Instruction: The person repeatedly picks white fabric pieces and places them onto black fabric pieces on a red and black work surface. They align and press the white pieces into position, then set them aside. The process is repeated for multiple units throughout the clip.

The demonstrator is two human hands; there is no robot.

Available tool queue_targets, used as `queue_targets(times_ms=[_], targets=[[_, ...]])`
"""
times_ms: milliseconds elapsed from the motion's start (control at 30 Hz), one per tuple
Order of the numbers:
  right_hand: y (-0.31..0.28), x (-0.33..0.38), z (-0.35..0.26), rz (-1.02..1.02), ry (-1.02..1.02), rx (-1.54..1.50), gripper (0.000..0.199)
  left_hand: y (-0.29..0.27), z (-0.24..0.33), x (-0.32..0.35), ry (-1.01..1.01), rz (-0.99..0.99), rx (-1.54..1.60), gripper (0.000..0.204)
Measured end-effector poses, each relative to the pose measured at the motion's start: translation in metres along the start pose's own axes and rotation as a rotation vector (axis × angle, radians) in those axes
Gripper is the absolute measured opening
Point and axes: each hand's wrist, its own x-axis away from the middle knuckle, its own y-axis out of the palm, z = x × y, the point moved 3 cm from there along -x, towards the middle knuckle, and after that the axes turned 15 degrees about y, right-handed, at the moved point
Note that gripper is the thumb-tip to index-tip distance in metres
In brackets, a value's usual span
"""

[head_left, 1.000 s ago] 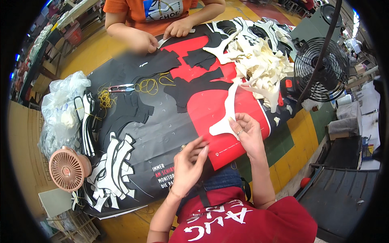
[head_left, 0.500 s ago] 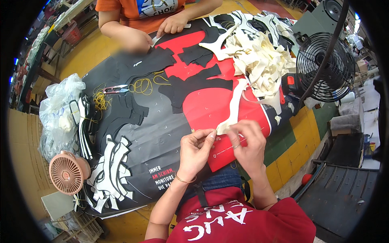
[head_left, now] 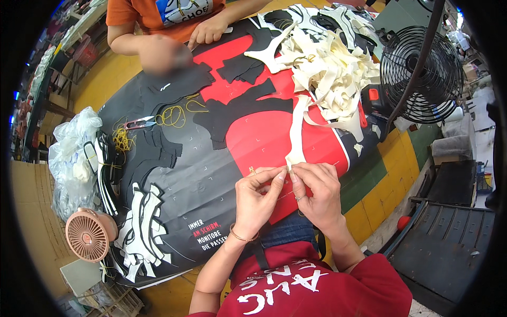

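A cream fabric strip (head_left: 297,132) stretches across the red part of the printed table cover (head_left: 259,140), its near end at my fingertips. My left hand (head_left: 257,199) pinches that end between thumb and forefinger. Right beside it, my right hand (head_left: 318,194) has thumb and fingers closed on the same end, the fingertips of both hands almost touching. What exactly lies between the fingertips is too small to make out. Beyond the strip rises a heap of cream fabric pieces (head_left: 331,74). Dark cut fabric pieces (head_left: 227,116) lie left of the strip.
Thread snips (head_left: 140,123) lie among yellow thread (head_left: 171,116). At left are a plastic bag (head_left: 76,153), a pink fan (head_left: 90,235) and black-and-white cut pieces (head_left: 141,230). A black fan (head_left: 421,74) stands at right. Across the table a person's hand (head_left: 207,31) rests on dark fabric.
My right hand has come left and closed on the strip's near end beside my left hand, which keeps its pinch. The whole view has shifted slightly.
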Motion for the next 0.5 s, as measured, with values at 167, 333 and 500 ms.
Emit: queue_targets(times_ms=[167, 333, 500], targets=[[0.0, -0.0001, 0.0042, -0.023, 0.03, -0.039, 0.012, 0.0018, -0.0004, 0.0006, -0.026, 0.009, -0.007, 0.018], [0.0001, 0.0, 0.0063, -0.024, 0.038, -0.052, 0.011, 0.0038, 0.0033, -0.0006, 0.017, 0.02, -0.042, 0.017], [0.0012, -0.0007, 0.0071, -0.007, 0.044, -0.03, 0.009, 0.0053, 0.0058, -0.0011, 0.048, 0.021, -0.14, 0.017]])
